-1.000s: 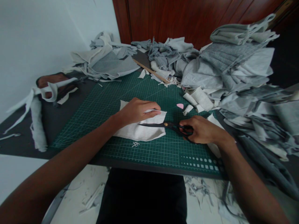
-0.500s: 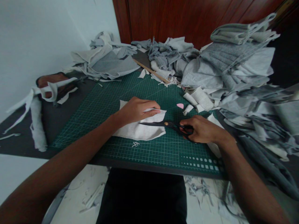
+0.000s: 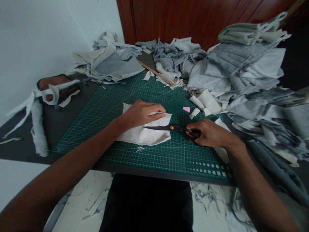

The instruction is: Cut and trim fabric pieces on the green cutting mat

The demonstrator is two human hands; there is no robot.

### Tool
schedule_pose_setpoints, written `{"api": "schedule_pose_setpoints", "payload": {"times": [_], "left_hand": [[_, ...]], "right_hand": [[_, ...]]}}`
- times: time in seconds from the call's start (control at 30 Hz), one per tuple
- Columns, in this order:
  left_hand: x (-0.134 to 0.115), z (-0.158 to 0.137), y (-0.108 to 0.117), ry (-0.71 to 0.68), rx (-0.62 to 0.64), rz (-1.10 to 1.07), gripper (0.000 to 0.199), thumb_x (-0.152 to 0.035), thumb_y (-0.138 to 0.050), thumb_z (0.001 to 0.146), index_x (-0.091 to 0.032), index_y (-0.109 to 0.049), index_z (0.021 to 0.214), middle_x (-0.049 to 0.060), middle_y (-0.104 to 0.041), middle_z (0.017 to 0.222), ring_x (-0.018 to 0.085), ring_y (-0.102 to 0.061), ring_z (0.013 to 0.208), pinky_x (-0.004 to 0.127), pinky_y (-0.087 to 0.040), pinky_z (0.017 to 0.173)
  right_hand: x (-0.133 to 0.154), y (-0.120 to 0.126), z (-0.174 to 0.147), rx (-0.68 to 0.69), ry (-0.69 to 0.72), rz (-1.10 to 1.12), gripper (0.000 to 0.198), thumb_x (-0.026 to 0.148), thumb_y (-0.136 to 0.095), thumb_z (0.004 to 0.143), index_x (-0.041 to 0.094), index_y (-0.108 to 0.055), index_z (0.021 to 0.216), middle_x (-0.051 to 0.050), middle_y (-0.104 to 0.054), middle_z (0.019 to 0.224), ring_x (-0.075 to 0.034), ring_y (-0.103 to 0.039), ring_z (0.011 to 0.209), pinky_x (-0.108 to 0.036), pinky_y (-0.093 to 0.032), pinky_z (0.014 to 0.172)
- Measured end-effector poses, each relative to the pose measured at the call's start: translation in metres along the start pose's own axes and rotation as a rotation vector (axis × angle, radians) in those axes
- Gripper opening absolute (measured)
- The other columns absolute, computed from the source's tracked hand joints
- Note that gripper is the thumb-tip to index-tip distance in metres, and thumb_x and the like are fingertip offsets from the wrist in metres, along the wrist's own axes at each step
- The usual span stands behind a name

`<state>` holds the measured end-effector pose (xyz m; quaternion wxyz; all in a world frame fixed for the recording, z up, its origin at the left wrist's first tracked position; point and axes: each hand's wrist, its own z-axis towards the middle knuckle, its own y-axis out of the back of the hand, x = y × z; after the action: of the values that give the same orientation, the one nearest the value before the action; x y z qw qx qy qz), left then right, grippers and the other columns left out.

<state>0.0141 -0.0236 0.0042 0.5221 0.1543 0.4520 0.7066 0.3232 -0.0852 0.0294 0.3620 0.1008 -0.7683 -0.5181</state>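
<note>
A white piece of fabric (image 3: 147, 137) lies on the green cutting mat (image 3: 154, 158), split by a cut running in from its right edge. My left hand (image 3: 145, 114) pinches the upper flap, holding it slightly raised between thumb and fingers. With my right hand (image 3: 207, 132) I grip the black handles of a pair of scissors (image 3: 172, 128). Its blades point left and lie in the cut, their tips close under my left hand; they look nearly closed. A pink tailor's chalk (image 3: 186, 109) sits on the mat beyond the scissors.
Grey and white fabric piles (image 3: 210, 71) crowd the right and far sides. A wooden ruler (image 3: 156, 72) lies among scraps at the back. On the left are a rolled grey cloth (image 3: 40, 129) and a brown pouch-like item (image 3: 50, 84). Thread bits (image 3: 140, 149) lie near the front.
The scissor blades look slightly more closed than before. My hands and the fabric stay in nearly the same place.
</note>
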Motion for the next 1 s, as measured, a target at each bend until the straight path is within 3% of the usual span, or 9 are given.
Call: {"api": "schedule_pose_setpoints", "payload": {"times": [0.57, 1.0], "left_hand": [[0.0001, 0.0008, -0.0001, 0.028, -0.055, -0.072, 0.03, -0.039, -0.054, 0.107, -0.018, -0.074, 0.101, 0.001, -0.08, 0.088, 0.011, -0.074, 0.074, 0.02, -0.047, 0.068], [0.0019, 0.0003, 0.0026, 0.076, -0.029, -0.043, 0.032, -0.041, -0.05, 0.107, -0.018, -0.073, 0.104, 0.001, -0.079, 0.088, 0.013, -0.074, 0.075, 0.022, -0.047, 0.069]], "right_hand": [[-0.0023, -0.0005, -0.0007, -0.028, -0.003, -0.006, 0.013, 0.008, -0.058, 0.072, 0.019, -0.061, 0.078, 0.002, -0.062, 0.067, -0.012, -0.05, 0.057, -0.027, -0.03, 0.06], [-0.0037, -0.0007, -0.0004, -0.026, 0.006, 0.016, 0.013, 0.008, -0.057, 0.07, 0.02, -0.057, 0.075, 0.003, -0.059, 0.065, -0.012, -0.047, 0.056, -0.027, -0.029, 0.059]]}}
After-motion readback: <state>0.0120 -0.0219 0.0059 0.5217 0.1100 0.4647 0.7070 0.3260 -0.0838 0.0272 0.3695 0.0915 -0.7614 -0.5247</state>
